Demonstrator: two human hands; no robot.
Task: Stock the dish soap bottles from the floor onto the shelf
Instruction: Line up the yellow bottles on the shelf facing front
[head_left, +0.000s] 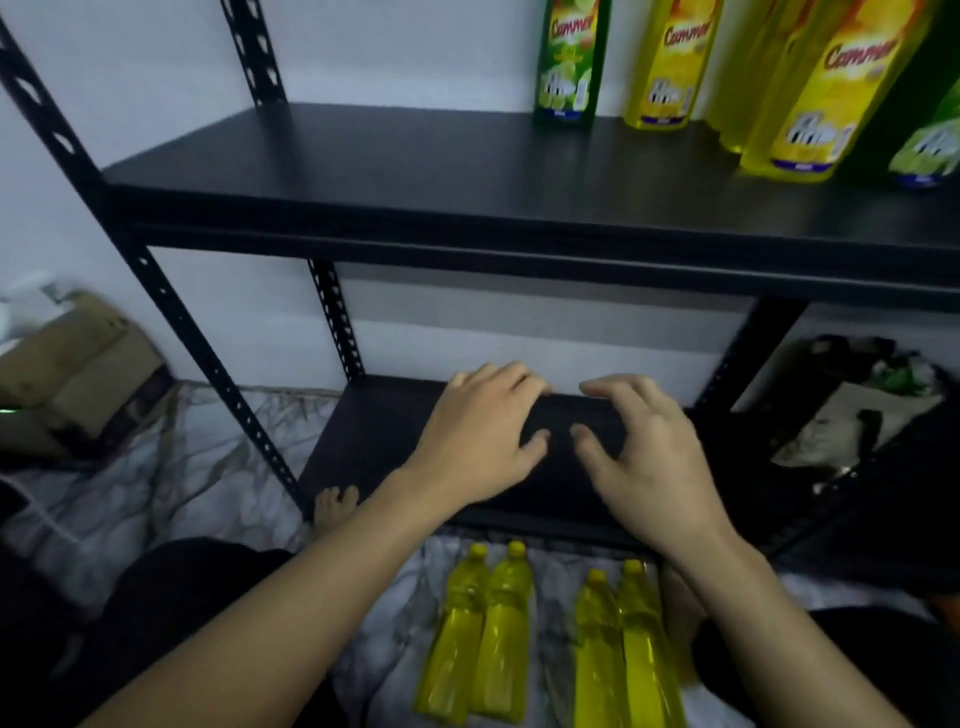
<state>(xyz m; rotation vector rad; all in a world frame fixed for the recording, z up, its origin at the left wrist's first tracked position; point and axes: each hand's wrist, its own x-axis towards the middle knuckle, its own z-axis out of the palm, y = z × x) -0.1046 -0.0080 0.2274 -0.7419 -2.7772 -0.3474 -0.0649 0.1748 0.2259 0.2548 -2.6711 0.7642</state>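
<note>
Several yellow dish soap bottles (545, 639) lie side by side on the marbled floor, caps pointing toward the rack. My left hand (478, 436) and my right hand (644, 457) hover above the black lower shelf (374, 447), fingers loosely spread, holding nothing. On the right end of the black upper shelf (363, 166) stand several labelled soap bottles: a green one (569, 67) and yellow ones (665, 67).
Black perforated uprights (171, 306) frame the rack against a white wall. A cardboard box (72, 374) sits on the floor at left. A dark bag with clutter (862, 410) lies at right. My bare foot (335, 506) touches the floor by the left post.
</note>
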